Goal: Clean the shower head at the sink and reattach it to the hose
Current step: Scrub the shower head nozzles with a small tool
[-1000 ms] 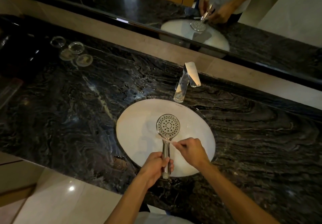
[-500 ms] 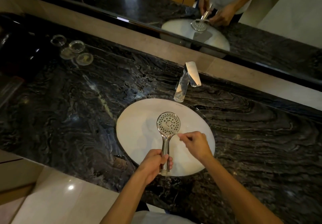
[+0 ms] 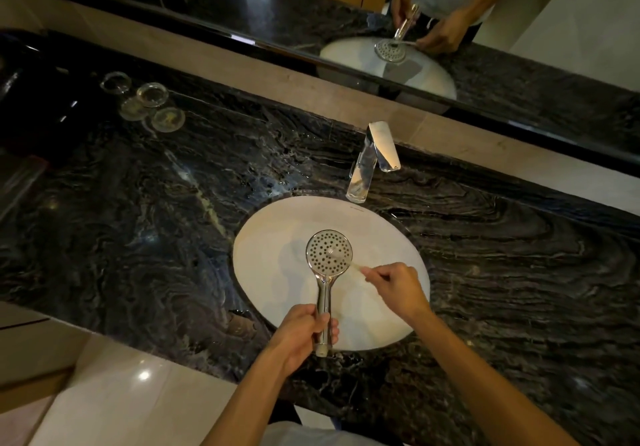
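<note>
A chrome shower head [image 3: 329, 255] with a round perforated face is held upright over the white oval sink [image 3: 266, 255]. My left hand [image 3: 301, 334] is shut around the lower end of its handle. My right hand [image 3: 398, 286] is to the right of the head and pinches a thin pale stick-like tool [image 3: 356, 267], blurred, whose tip is at the right edge of the face. No hose is in view.
A chrome faucet [image 3: 372, 158] stands behind the sink on the dark veined stone counter [image 3: 138, 220]. Several small glass lids or dishes [image 3: 149, 102] lie at the back left. A mirror [image 3: 485, 29] runs along the back wall. Pale floor tiles [image 3: 121, 404] lie below the counter edge.
My right hand with the thin tool has moved from the neck below the head out and up to the right edge of the face. The left hand keeps its grip.
</note>
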The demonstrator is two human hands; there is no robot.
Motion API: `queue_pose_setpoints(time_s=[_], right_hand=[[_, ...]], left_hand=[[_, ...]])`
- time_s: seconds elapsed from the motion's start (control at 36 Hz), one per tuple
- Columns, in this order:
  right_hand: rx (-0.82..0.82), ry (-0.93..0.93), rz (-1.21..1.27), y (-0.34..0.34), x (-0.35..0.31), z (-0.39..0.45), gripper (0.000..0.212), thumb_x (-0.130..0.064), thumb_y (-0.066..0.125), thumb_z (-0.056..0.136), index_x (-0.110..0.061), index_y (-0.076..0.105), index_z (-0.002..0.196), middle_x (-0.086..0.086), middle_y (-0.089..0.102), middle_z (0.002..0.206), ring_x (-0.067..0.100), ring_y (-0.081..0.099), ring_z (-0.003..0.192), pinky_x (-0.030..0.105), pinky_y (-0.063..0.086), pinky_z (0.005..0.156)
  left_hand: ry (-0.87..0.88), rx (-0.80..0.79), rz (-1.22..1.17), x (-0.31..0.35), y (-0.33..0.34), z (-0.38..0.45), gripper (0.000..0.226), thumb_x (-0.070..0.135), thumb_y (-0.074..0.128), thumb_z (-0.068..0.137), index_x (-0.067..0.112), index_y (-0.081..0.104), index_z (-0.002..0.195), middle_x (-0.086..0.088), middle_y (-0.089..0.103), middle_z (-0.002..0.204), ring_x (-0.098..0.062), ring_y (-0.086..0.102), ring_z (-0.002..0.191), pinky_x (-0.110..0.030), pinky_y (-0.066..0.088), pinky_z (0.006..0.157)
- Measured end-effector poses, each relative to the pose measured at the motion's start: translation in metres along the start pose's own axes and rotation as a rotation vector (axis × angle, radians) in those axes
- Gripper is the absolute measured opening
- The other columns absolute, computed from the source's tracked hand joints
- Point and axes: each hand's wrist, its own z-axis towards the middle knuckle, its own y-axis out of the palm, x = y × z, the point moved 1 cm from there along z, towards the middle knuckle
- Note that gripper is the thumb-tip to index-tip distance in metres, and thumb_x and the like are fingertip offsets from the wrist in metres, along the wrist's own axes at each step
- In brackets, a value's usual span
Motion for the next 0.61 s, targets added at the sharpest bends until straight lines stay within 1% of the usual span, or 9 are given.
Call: queue_pose_setpoints(time_s=[0.08,0.14,0.19,0.28,0.33,0.39,0.47,0.56,0.61], right_hand=[[0.113,0.072,0.052,-0.009,0.004,0.008,0.049,-0.045,0.064,0.094,-0.002,0.075,0.073,0.017,0.067,0.061,0.018,0.054,0.049,0.031,0.046,0.057],[0.061,0.05,0.047,-0.006,0.002,0.006,0.05,-0.046,0.063,0.094,-0.003,0.075,0.073,0.016,0.066,0.059,0.011,0.049,0.047,0.026,0.041,0.051],[-0.05,-0.006,0.025,0.005,-0.001,-0.003,0.051,-0.046,0.063,0.094,-0.002,0.074,0.072,0.015,0.062,0.054,0.005,0.041,0.045,0.023,0.036,0.049],[-0.137,-0.057,0.013,0.017,0.0,-0.013,0.055,-0.049,0.062,0.094,0.0,0.072,0.072,0.014,0.054,0.052,0.006,0.036,0.048,0.027,0.033,0.053],[-0.062,-0.001,0.081,0.016,0.001,-0.01,0.048,-0.048,0.064,0.093,-0.007,0.076,0.072,0.007,0.052,0.049,0.008,0.04,0.048,0.027,0.035,0.052],[0.056,0.062,0.151,0.012,0.0,-0.004,0.04,-0.046,0.066,0.093,-0.015,0.079,0.072,0.01,0.06,0.051,0.009,0.046,0.048,0.025,0.038,0.051],[0.075,0.067,0.16,0.013,-0.003,-0.002,0.042,-0.046,0.065,0.094,-0.013,0.077,0.07,0.013,0.062,0.054,0.009,0.047,0.048,0.026,0.039,0.052],[-0.03,0.032,0.177,0.024,-0.003,-0.013,0.045,-0.045,0.065,0.093,-0.009,0.075,0.068,-0.004,0.049,0.044,0.004,0.039,0.043,0.02,0.035,0.049],[-0.091,-0.031,0.126,0.033,0.0,-0.023,0.052,-0.046,0.064,0.094,-0.001,0.07,0.068,-0.008,0.043,0.045,0.004,0.036,0.045,0.02,0.032,0.05]], left_hand=[[-0.003,-0.005,0.003,-0.002,-0.003,-0.002,0.014,-0.009,0.046,0.097,-0.006,0.057,0.088,-0.017,0.064,0.073,-0.027,0.061,0.063,-0.036,0.056,0.062],[-0.005,-0.007,0.003,-0.002,-0.003,-0.002,0.014,-0.009,0.046,0.097,-0.006,0.057,0.089,-0.017,0.064,0.073,-0.027,0.061,0.063,-0.036,0.056,0.062],[-0.01,-0.005,-0.01,-0.001,-0.004,-0.002,0.015,-0.009,0.045,0.097,-0.007,0.058,0.089,-0.017,0.065,0.073,-0.027,0.062,0.063,-0.036,0.057,0.062],[-0.002,-0.002,-0.014,0.001,-0.005,-0.004,0.016,-0.011,0.043,0.097,-0.008,0.057,0.09,-0.017,0.064,0.074,-0.027,0.061,0.066,-0.036,0.057,0.064],[0.004,-0.001,-0.014,0.001,-0.006,-0.006,0.016,-0.012,0.043,0.096,-0.009,0.057,0.09,-0.018,0.063,0.075,-0.028,0.061,0.067,-0.036,0.056,0.063],[0.006,0.004,-0.016,0.003,-0.005,-0.007,0.016,-0.012,0.042,0.096,-0.009,0.057,0.089,-0.019,0.063,0.076,-0.029,0.06,0.067,-0.037,0.056,0.063],[0.008,-0.006,-0.033,0.004,-0.004,-0.009,0.016,-0.012,0.042,0.097,-0.009,0.056,0.09,-0.019,0.062,0.077,-0.029,0.06,0.068,-0.038,0.057,0.065],[0.007,-0.001,-0.077,0.005,-0.003,-0.01,0.014,-0.012,0.042,0.097,-0.008,0.055,0.091,-0.02,0.062,0.076,-0.029,0.06,0.067,-0.038,0.057,0.064],[0.006,0.005,-0.106,0.005,-0.003,-0.011,0.013,-0.012,0.042,0.098,-0.009,0.054,0.094,-0.021,0.06,0.077,-0.028,0.059,0.066,-0.037,0.057,0.063]])
